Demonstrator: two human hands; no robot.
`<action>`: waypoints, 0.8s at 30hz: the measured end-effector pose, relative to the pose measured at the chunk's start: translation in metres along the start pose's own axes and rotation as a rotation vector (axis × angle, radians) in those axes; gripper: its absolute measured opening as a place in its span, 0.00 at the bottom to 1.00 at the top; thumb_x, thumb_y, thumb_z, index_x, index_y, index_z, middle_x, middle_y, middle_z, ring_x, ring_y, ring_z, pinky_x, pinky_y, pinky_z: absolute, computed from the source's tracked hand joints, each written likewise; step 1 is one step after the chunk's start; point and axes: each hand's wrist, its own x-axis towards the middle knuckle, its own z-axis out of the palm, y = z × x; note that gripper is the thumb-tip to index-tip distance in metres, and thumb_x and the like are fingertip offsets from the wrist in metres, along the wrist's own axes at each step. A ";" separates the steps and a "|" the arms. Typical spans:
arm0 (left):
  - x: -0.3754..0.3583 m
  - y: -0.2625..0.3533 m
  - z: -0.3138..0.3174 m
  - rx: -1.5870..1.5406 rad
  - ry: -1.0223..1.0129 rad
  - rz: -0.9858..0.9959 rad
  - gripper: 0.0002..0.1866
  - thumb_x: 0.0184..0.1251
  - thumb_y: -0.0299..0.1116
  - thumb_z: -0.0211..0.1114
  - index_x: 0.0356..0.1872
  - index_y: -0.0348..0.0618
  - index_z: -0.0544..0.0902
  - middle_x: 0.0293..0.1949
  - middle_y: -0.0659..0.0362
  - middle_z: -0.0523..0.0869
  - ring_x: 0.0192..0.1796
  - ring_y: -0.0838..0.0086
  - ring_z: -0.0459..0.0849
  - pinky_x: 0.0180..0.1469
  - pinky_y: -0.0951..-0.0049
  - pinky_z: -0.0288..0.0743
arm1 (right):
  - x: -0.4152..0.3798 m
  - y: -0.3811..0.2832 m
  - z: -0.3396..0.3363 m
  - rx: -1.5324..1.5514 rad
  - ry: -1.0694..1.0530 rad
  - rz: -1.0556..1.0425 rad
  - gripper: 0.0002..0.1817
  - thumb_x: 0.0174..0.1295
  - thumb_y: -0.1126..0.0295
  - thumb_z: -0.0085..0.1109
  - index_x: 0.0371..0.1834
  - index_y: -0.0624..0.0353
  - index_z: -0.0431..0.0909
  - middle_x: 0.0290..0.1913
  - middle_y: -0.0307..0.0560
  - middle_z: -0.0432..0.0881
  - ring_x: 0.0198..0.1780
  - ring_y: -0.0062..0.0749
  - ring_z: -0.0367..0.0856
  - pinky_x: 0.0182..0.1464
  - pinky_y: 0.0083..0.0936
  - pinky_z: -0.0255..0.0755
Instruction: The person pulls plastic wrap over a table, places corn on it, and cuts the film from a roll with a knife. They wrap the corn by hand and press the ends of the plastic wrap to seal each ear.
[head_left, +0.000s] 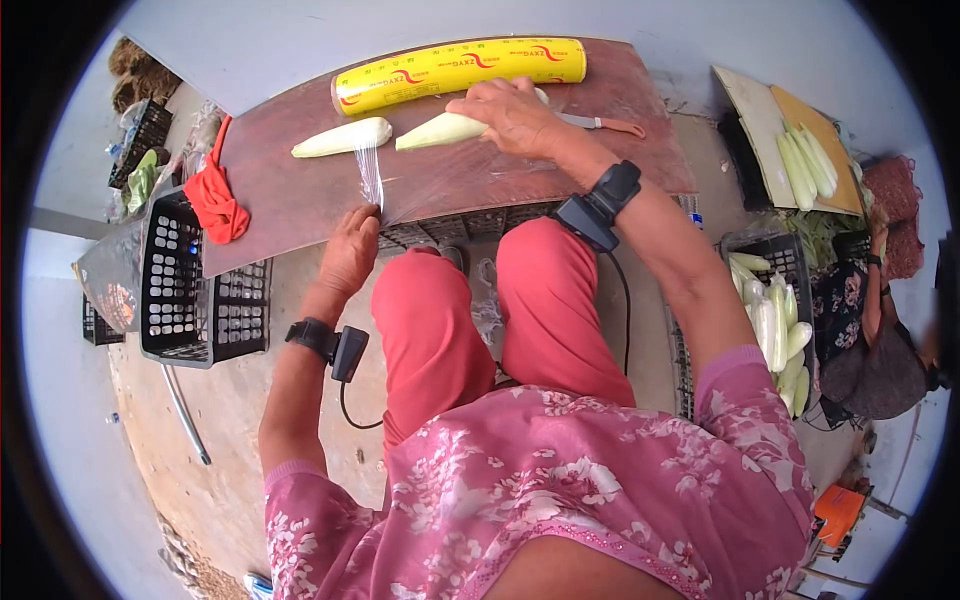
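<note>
On the brown table, right fingers (482, 108) grip pale corn (440, 131).

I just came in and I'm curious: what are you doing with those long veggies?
The left hand is pinching clear film that stretches back to one pale vegetable on the table. The right hand is over a second vegetable beside it. Behind them lies a big yellow roll, and a knife is to the right. More long vegetables are in a dark crate off to the right.
</note>
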 end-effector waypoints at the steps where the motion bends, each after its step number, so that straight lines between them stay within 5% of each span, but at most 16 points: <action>1: 0.000 0.000 0.001 0.001 0.000 -0.003 0.07 0.60 0.20 0.60 0.37 0.35 0.72 0.54 0.44 0.80 0.55 0.47 0.78 0.57 0.56 0.75 | 0.003 -0.002 0.005 -0.004 -0.022 -0.002 0.31 0.57 0.72 0.67 0.66 0.42 0.73 0.53 0.40 0.78 0.59 0.35 0.72 0.59 0.39 0.56; 12: -0.002 0.000 -0.003 -0.038 -0.026 -0.014 0.06 0.61 0.19 0.57 0.39 0.33 0.73 0.54 0.44 0.80 0.55 0.47 0.78 0.58 0.56 0.75 | -0.055 0.028 0.050 0.083 -0.095 0.059 0.33 0.53 0.67 0.72 0.65 0.36 0.74 0.54 0.39 0.78 0.59 0.39 0.71 0.59 0.43 0.55; 21: -0.001 0.000 -0.004 -0.065 -0.034 -0.028 0.06 0.61 0.20 0.58 0.38 0.33 0.73 0.54 0.44 0.81 0.54 0.47 0.78 0.56 0.55 0.75 | -0.060 0.024 0.035 0.025 -0.176 0.140 0.36 0.54 0.66 0.71 0.69 0.41 0.72 0.65 0.41 0.71 0.65 0.35 0.66 0.62 0.43 0.51; 24: -0.001 0.002 -0.006 -0.068 -0.031 -0.027 0.06 0.61 0.20 0.58 0.38 0.34 0.73 0.54 0.44 0.81 0.54 0.47 0.78 0.56 0.55 0.75 | -0.072 0.024 0.027 0.091 0.082 0.140 0.31 0.57 0.66 0.69 0.66 0.43 0.74 0.62 0.44 0.74 0.62 0.37 0.71 0.61 0.41 0.58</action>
